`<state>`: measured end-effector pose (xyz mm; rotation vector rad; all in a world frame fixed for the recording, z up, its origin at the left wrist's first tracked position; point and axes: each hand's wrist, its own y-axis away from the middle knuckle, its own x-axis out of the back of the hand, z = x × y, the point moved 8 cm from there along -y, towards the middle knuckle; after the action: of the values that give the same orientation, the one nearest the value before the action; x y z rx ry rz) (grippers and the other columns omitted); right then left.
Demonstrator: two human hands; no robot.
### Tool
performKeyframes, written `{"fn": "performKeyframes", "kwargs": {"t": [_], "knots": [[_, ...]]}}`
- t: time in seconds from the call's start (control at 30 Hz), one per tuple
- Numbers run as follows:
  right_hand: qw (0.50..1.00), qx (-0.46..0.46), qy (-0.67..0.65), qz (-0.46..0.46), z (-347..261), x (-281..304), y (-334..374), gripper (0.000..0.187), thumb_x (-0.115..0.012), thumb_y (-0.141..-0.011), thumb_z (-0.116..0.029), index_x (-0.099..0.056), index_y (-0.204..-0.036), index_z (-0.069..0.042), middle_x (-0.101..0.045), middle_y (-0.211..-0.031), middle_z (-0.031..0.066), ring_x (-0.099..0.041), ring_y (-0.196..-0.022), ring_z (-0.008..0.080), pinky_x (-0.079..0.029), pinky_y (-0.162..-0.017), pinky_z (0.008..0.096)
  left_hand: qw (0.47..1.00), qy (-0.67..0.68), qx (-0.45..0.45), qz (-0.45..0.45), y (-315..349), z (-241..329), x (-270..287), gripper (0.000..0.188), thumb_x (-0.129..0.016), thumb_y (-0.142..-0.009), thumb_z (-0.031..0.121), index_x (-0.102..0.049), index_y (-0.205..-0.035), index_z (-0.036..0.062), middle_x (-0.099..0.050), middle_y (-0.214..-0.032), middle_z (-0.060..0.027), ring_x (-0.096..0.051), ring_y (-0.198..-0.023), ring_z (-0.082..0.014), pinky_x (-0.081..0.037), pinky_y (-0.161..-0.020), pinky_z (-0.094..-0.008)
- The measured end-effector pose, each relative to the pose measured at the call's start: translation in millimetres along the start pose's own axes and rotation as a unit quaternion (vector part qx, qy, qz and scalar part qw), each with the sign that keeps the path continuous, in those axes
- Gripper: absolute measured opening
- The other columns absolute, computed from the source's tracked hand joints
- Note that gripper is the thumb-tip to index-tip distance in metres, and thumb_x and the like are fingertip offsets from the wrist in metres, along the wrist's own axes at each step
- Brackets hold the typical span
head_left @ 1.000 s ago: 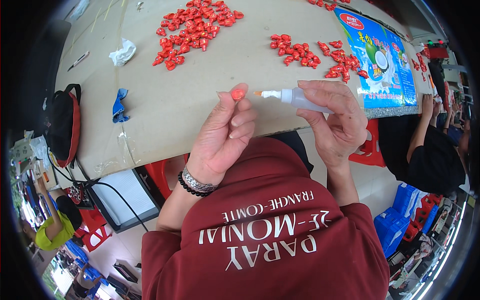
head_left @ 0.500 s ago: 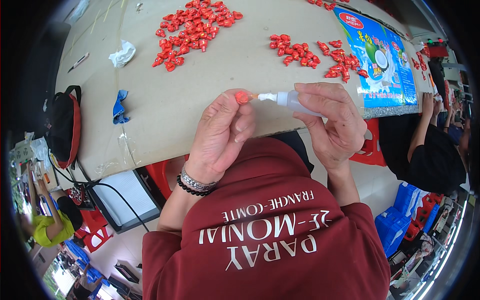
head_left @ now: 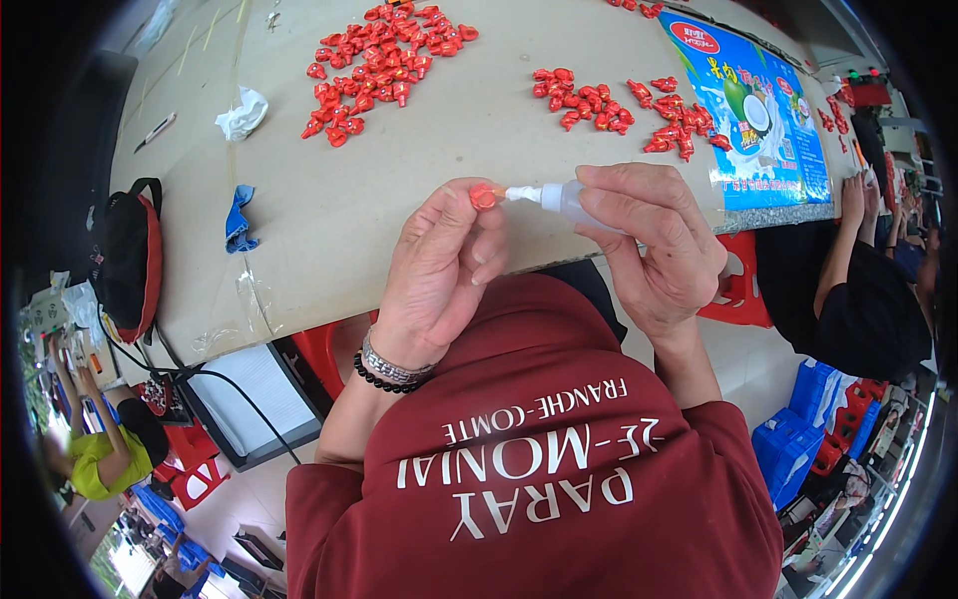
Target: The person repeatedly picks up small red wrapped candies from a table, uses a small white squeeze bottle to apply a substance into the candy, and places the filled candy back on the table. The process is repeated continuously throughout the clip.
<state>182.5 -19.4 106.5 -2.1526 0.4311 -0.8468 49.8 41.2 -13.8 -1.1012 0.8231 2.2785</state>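
Observation:
Between the thumb and fingers of my left hand (head_left: 439, 255) is pinched a small red plastic piece (head_left: 483, 196). My right hand (head_left: 654, 240) grips a translucent squeeze bottle (head_left: 574, 204), held sideways with its nozzle (head_left: 523, 194), wrapped in white, pointing left. The nozzle's tip meets the red piece or comes very near it; the exact contact is too small to tell. Further up the table lie a large spread of similar red pieces (head_left: 384, 70) and, to its right, smaller clusters of red pieces (head_left: 584, 100).
The table (head_left: 399, 190) holds crumpled white tissue (head_left: 242, 114), a blue scrap (head_left: 239, 218), a cutter knife (head_left: 155, 132) and a blue printed sheet (head_left: 768, 125). A black and red bag (head_left: 133, 260) sits at the left edge. A co-worker's arm (head_left: 841, 240) rests at the right.
The squeeze bottle in my right hand has shifted slightly left, bringing its nozzle closer to the red piece. My left hand stays nearly still.

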Motion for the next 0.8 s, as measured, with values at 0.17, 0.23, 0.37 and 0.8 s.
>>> {"fn": "performKeyframes", "kwargs": {"t": [0.17, 0.23, 0.37, 0.8], "knots": [[1.000, 0.001, 0.007, 0.001, -1.5, 0.5, -0.6, 0.028, -0.065, -0.061, 0.010, -0.067, -0.088, 0.002, -0.066, -0.089, 0.0136, -0.063, -0.075, 0.0252, -0.052, -0.062, 0.0318, 1.000, -0.003, -0.005, -0.002, 0.6, 0.6, -0.3, 0.028, -0.053, -0.095, 0.030, -0.058, -0.103, 0.0041, -0.056, -0.082, -0.0013, -0.043, -0.062, -0.0066, -0.036, -0.049, -0.0186], [1.000, 0.000, 0.006, 0.003, -1.5, 1.5, -0.2, 0.028, -0.065, -0.062, 0.011, -0.067, -0.088, 0.002, -0.066, -0.090, 0.0137, -0.063, -0.075, 0.0253, -0.052, -0.062, 0.0318, 1.000, -0.009, -0.013, -0.001, 0.8, 1.9, -0.6, 0.028, -0.053, -0.095, 0.029, -0.058, -0.105, 0.0034, -0.056, -0.083, -0.0016, -0.042, -0.062, -0.0066, -0.036, -0.049, -0.0186], [1.000, -0.008, 0.007, 0.015, -2.5, 5.9, -0.5, 0.028, -0.065, -0.062, 0.011, -0.067, -0.088, 0.002, -0.066, -0.090, 0.0136, -0.063, -0.075, 0.0253, -0.052, -0.063, 0.0317, 0.999, -0.019, -0.030, 0.015, 1.1, 5.2, 1.7, 0.029, -0.054, -0.095, 0.026, -0.058, -0.109, 0.0017, -0.057, -0.087, -0.0029, -0.042, -0.062, -0.0066, -0.036, -0.050, -0.0185], [1.000, -0.008, 0.013, -0.003, 0.8, 0.3, 0.6, 0.028, -0.068, -0.064, 0.010, -0.066, -0.090, 0.001, -0.066, -0.091, 0.0140, -0.064, -0.078, 0.0247, -0.052, -0.065, 0.0311, 0.999, 0.001, -0.031, 0.013, 2.6, 5.3, 2.9, 0.026, -0.058, -0.093, 0.021, -0.058, -0.109, 0.0007, -0.058, -0.092, -0.0051, -0.042, -0.063, -0.0071, -0.035, -0.050, -0.0184]]}}
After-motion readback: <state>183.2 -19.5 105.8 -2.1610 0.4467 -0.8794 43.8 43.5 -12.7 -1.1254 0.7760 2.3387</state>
